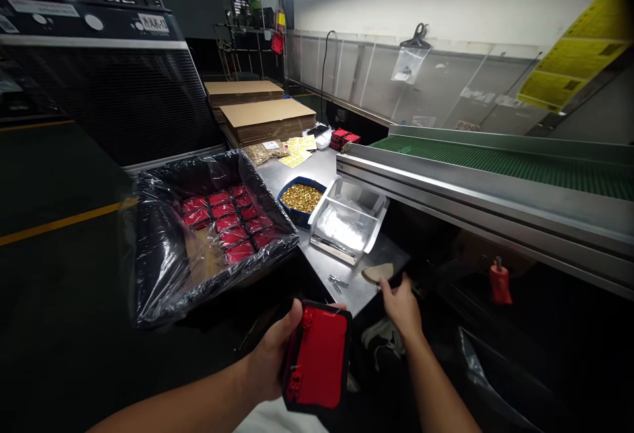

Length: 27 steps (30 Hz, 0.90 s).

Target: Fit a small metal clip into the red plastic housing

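The left hand's (271,362) grip was closed around a smooth red, black-rimmed rectangular case (321,357), long axis running forward. The right hand (402,306), ahead and rightward, had parted fingers, holding nothing visible, beside a beige rounded pad (379,272) on the metal worktop (354,296); contact was unclear.

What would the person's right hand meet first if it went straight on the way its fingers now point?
Most likely the beige rounded pad on the metal table. The right hand is right beside it; whether fingertips already touch is unclear.
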Each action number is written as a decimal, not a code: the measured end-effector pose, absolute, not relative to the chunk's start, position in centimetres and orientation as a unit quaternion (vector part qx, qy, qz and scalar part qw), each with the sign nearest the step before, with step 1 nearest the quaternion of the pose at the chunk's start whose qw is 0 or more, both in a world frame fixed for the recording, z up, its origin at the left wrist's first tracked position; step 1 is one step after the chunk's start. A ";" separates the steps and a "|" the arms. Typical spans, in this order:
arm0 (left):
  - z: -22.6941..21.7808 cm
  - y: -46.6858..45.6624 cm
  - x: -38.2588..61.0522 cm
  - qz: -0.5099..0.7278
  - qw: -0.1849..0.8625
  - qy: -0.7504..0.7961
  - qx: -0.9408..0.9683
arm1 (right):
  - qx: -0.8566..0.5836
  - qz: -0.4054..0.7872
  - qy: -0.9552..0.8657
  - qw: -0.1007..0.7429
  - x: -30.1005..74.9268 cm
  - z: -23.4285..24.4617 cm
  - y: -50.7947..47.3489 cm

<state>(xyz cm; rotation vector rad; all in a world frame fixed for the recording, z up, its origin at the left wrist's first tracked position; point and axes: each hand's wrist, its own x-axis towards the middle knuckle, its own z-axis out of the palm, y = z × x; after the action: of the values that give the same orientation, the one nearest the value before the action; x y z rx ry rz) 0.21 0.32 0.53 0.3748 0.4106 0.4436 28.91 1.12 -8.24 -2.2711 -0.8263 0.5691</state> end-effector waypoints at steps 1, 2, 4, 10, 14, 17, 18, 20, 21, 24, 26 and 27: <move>0.7 0.4 0.1 0.231 0.921 0.216 0.227 | -0.855 0.231 -0.310 0.346 28.0 -7.4 0.2; 0.8 0.6 0.1 0.253 0.891 0.231 0.298 | -0.838 0.250 -0.310 0.373 26.8 -6.3 -0.9; 1.0 1.0 -0.1 0.301 0.785 0.249 0.480 | -0.781 0.315 -0.330 0.426 24.0 -3.9 -3.4; 0.1 1.8 0.4 0.373 0.576 0.135 0.715 | -0.570 0.476 -0.409 0.531 17.4 1.6 -9.3; -0.2 1.6 0.9 0.373 0.558 0.105 0.734 | -0.549 0.480 -0.420 0.540 16.9 2.2 -10.3; 0.2 1.3 0.8 0.374 0.548 0.094 0.742 | -0.549 0.480 -0.420 0.540 16.9 2.5 -10.5; 0.3 1.2 0.7 0.374 0.545 0.091 0.745 | -0.541 0.487 -0.419 0.543 16.8 2.6 -10.5; 0.5 1.0 0.5 0.376 0.538 0.089 0.750 | -0.526 0.503 -0.417 0.545 16.6 2.9 -10.6; 0.5 0.9 0.4 0.377 0.533 0.087 0.753 | -0.520 0.511 -0.414 0.545 16.6 3.1 -10.6; 0.5 0.6 0.2 0.382 0.513 0.075 0.765 | -0.513 0.527 -0.386 0.557 16.4 3.2 -10.7; 0.6 0.4 0.2 0.386 0.498 0.063 0.774 | -0.516 0.524 -0.365 0.571 16.5 3.2 -10.8; 0.6 0.3 0.1 0.387 0.492 0.060 0.778 | -0.512 0.522 -0.368 0.574 16.5 3.2 -10.9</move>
<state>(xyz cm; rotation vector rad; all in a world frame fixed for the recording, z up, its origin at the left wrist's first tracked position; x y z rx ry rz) 0.14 0.33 0.65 1.8867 0.1456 0.9385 16.49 -10.86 3.19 -1.2002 -0.8613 1.2227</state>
